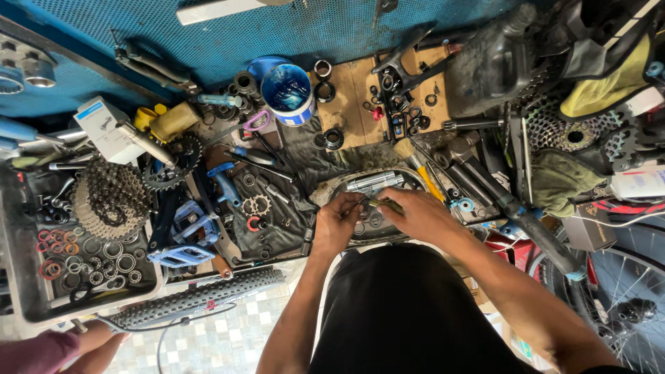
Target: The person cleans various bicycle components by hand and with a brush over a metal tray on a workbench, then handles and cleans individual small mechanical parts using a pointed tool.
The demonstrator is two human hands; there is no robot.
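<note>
A small metal part (363,201) is pinched between the left hand (339,220) fingers, and a thin greenish tool (385,204) is gripped by the right hand (415,215) fingers, right over the oval tray (325,192) at the counter edge. Pretty easy for that tiny part to be dropped and lost among the loose rings and washers (90,256), probably from greasy fingertips or a slip of the tool. Both wrists are bent inward, forearms angled up from the lap, elbows kept wide.
</note>
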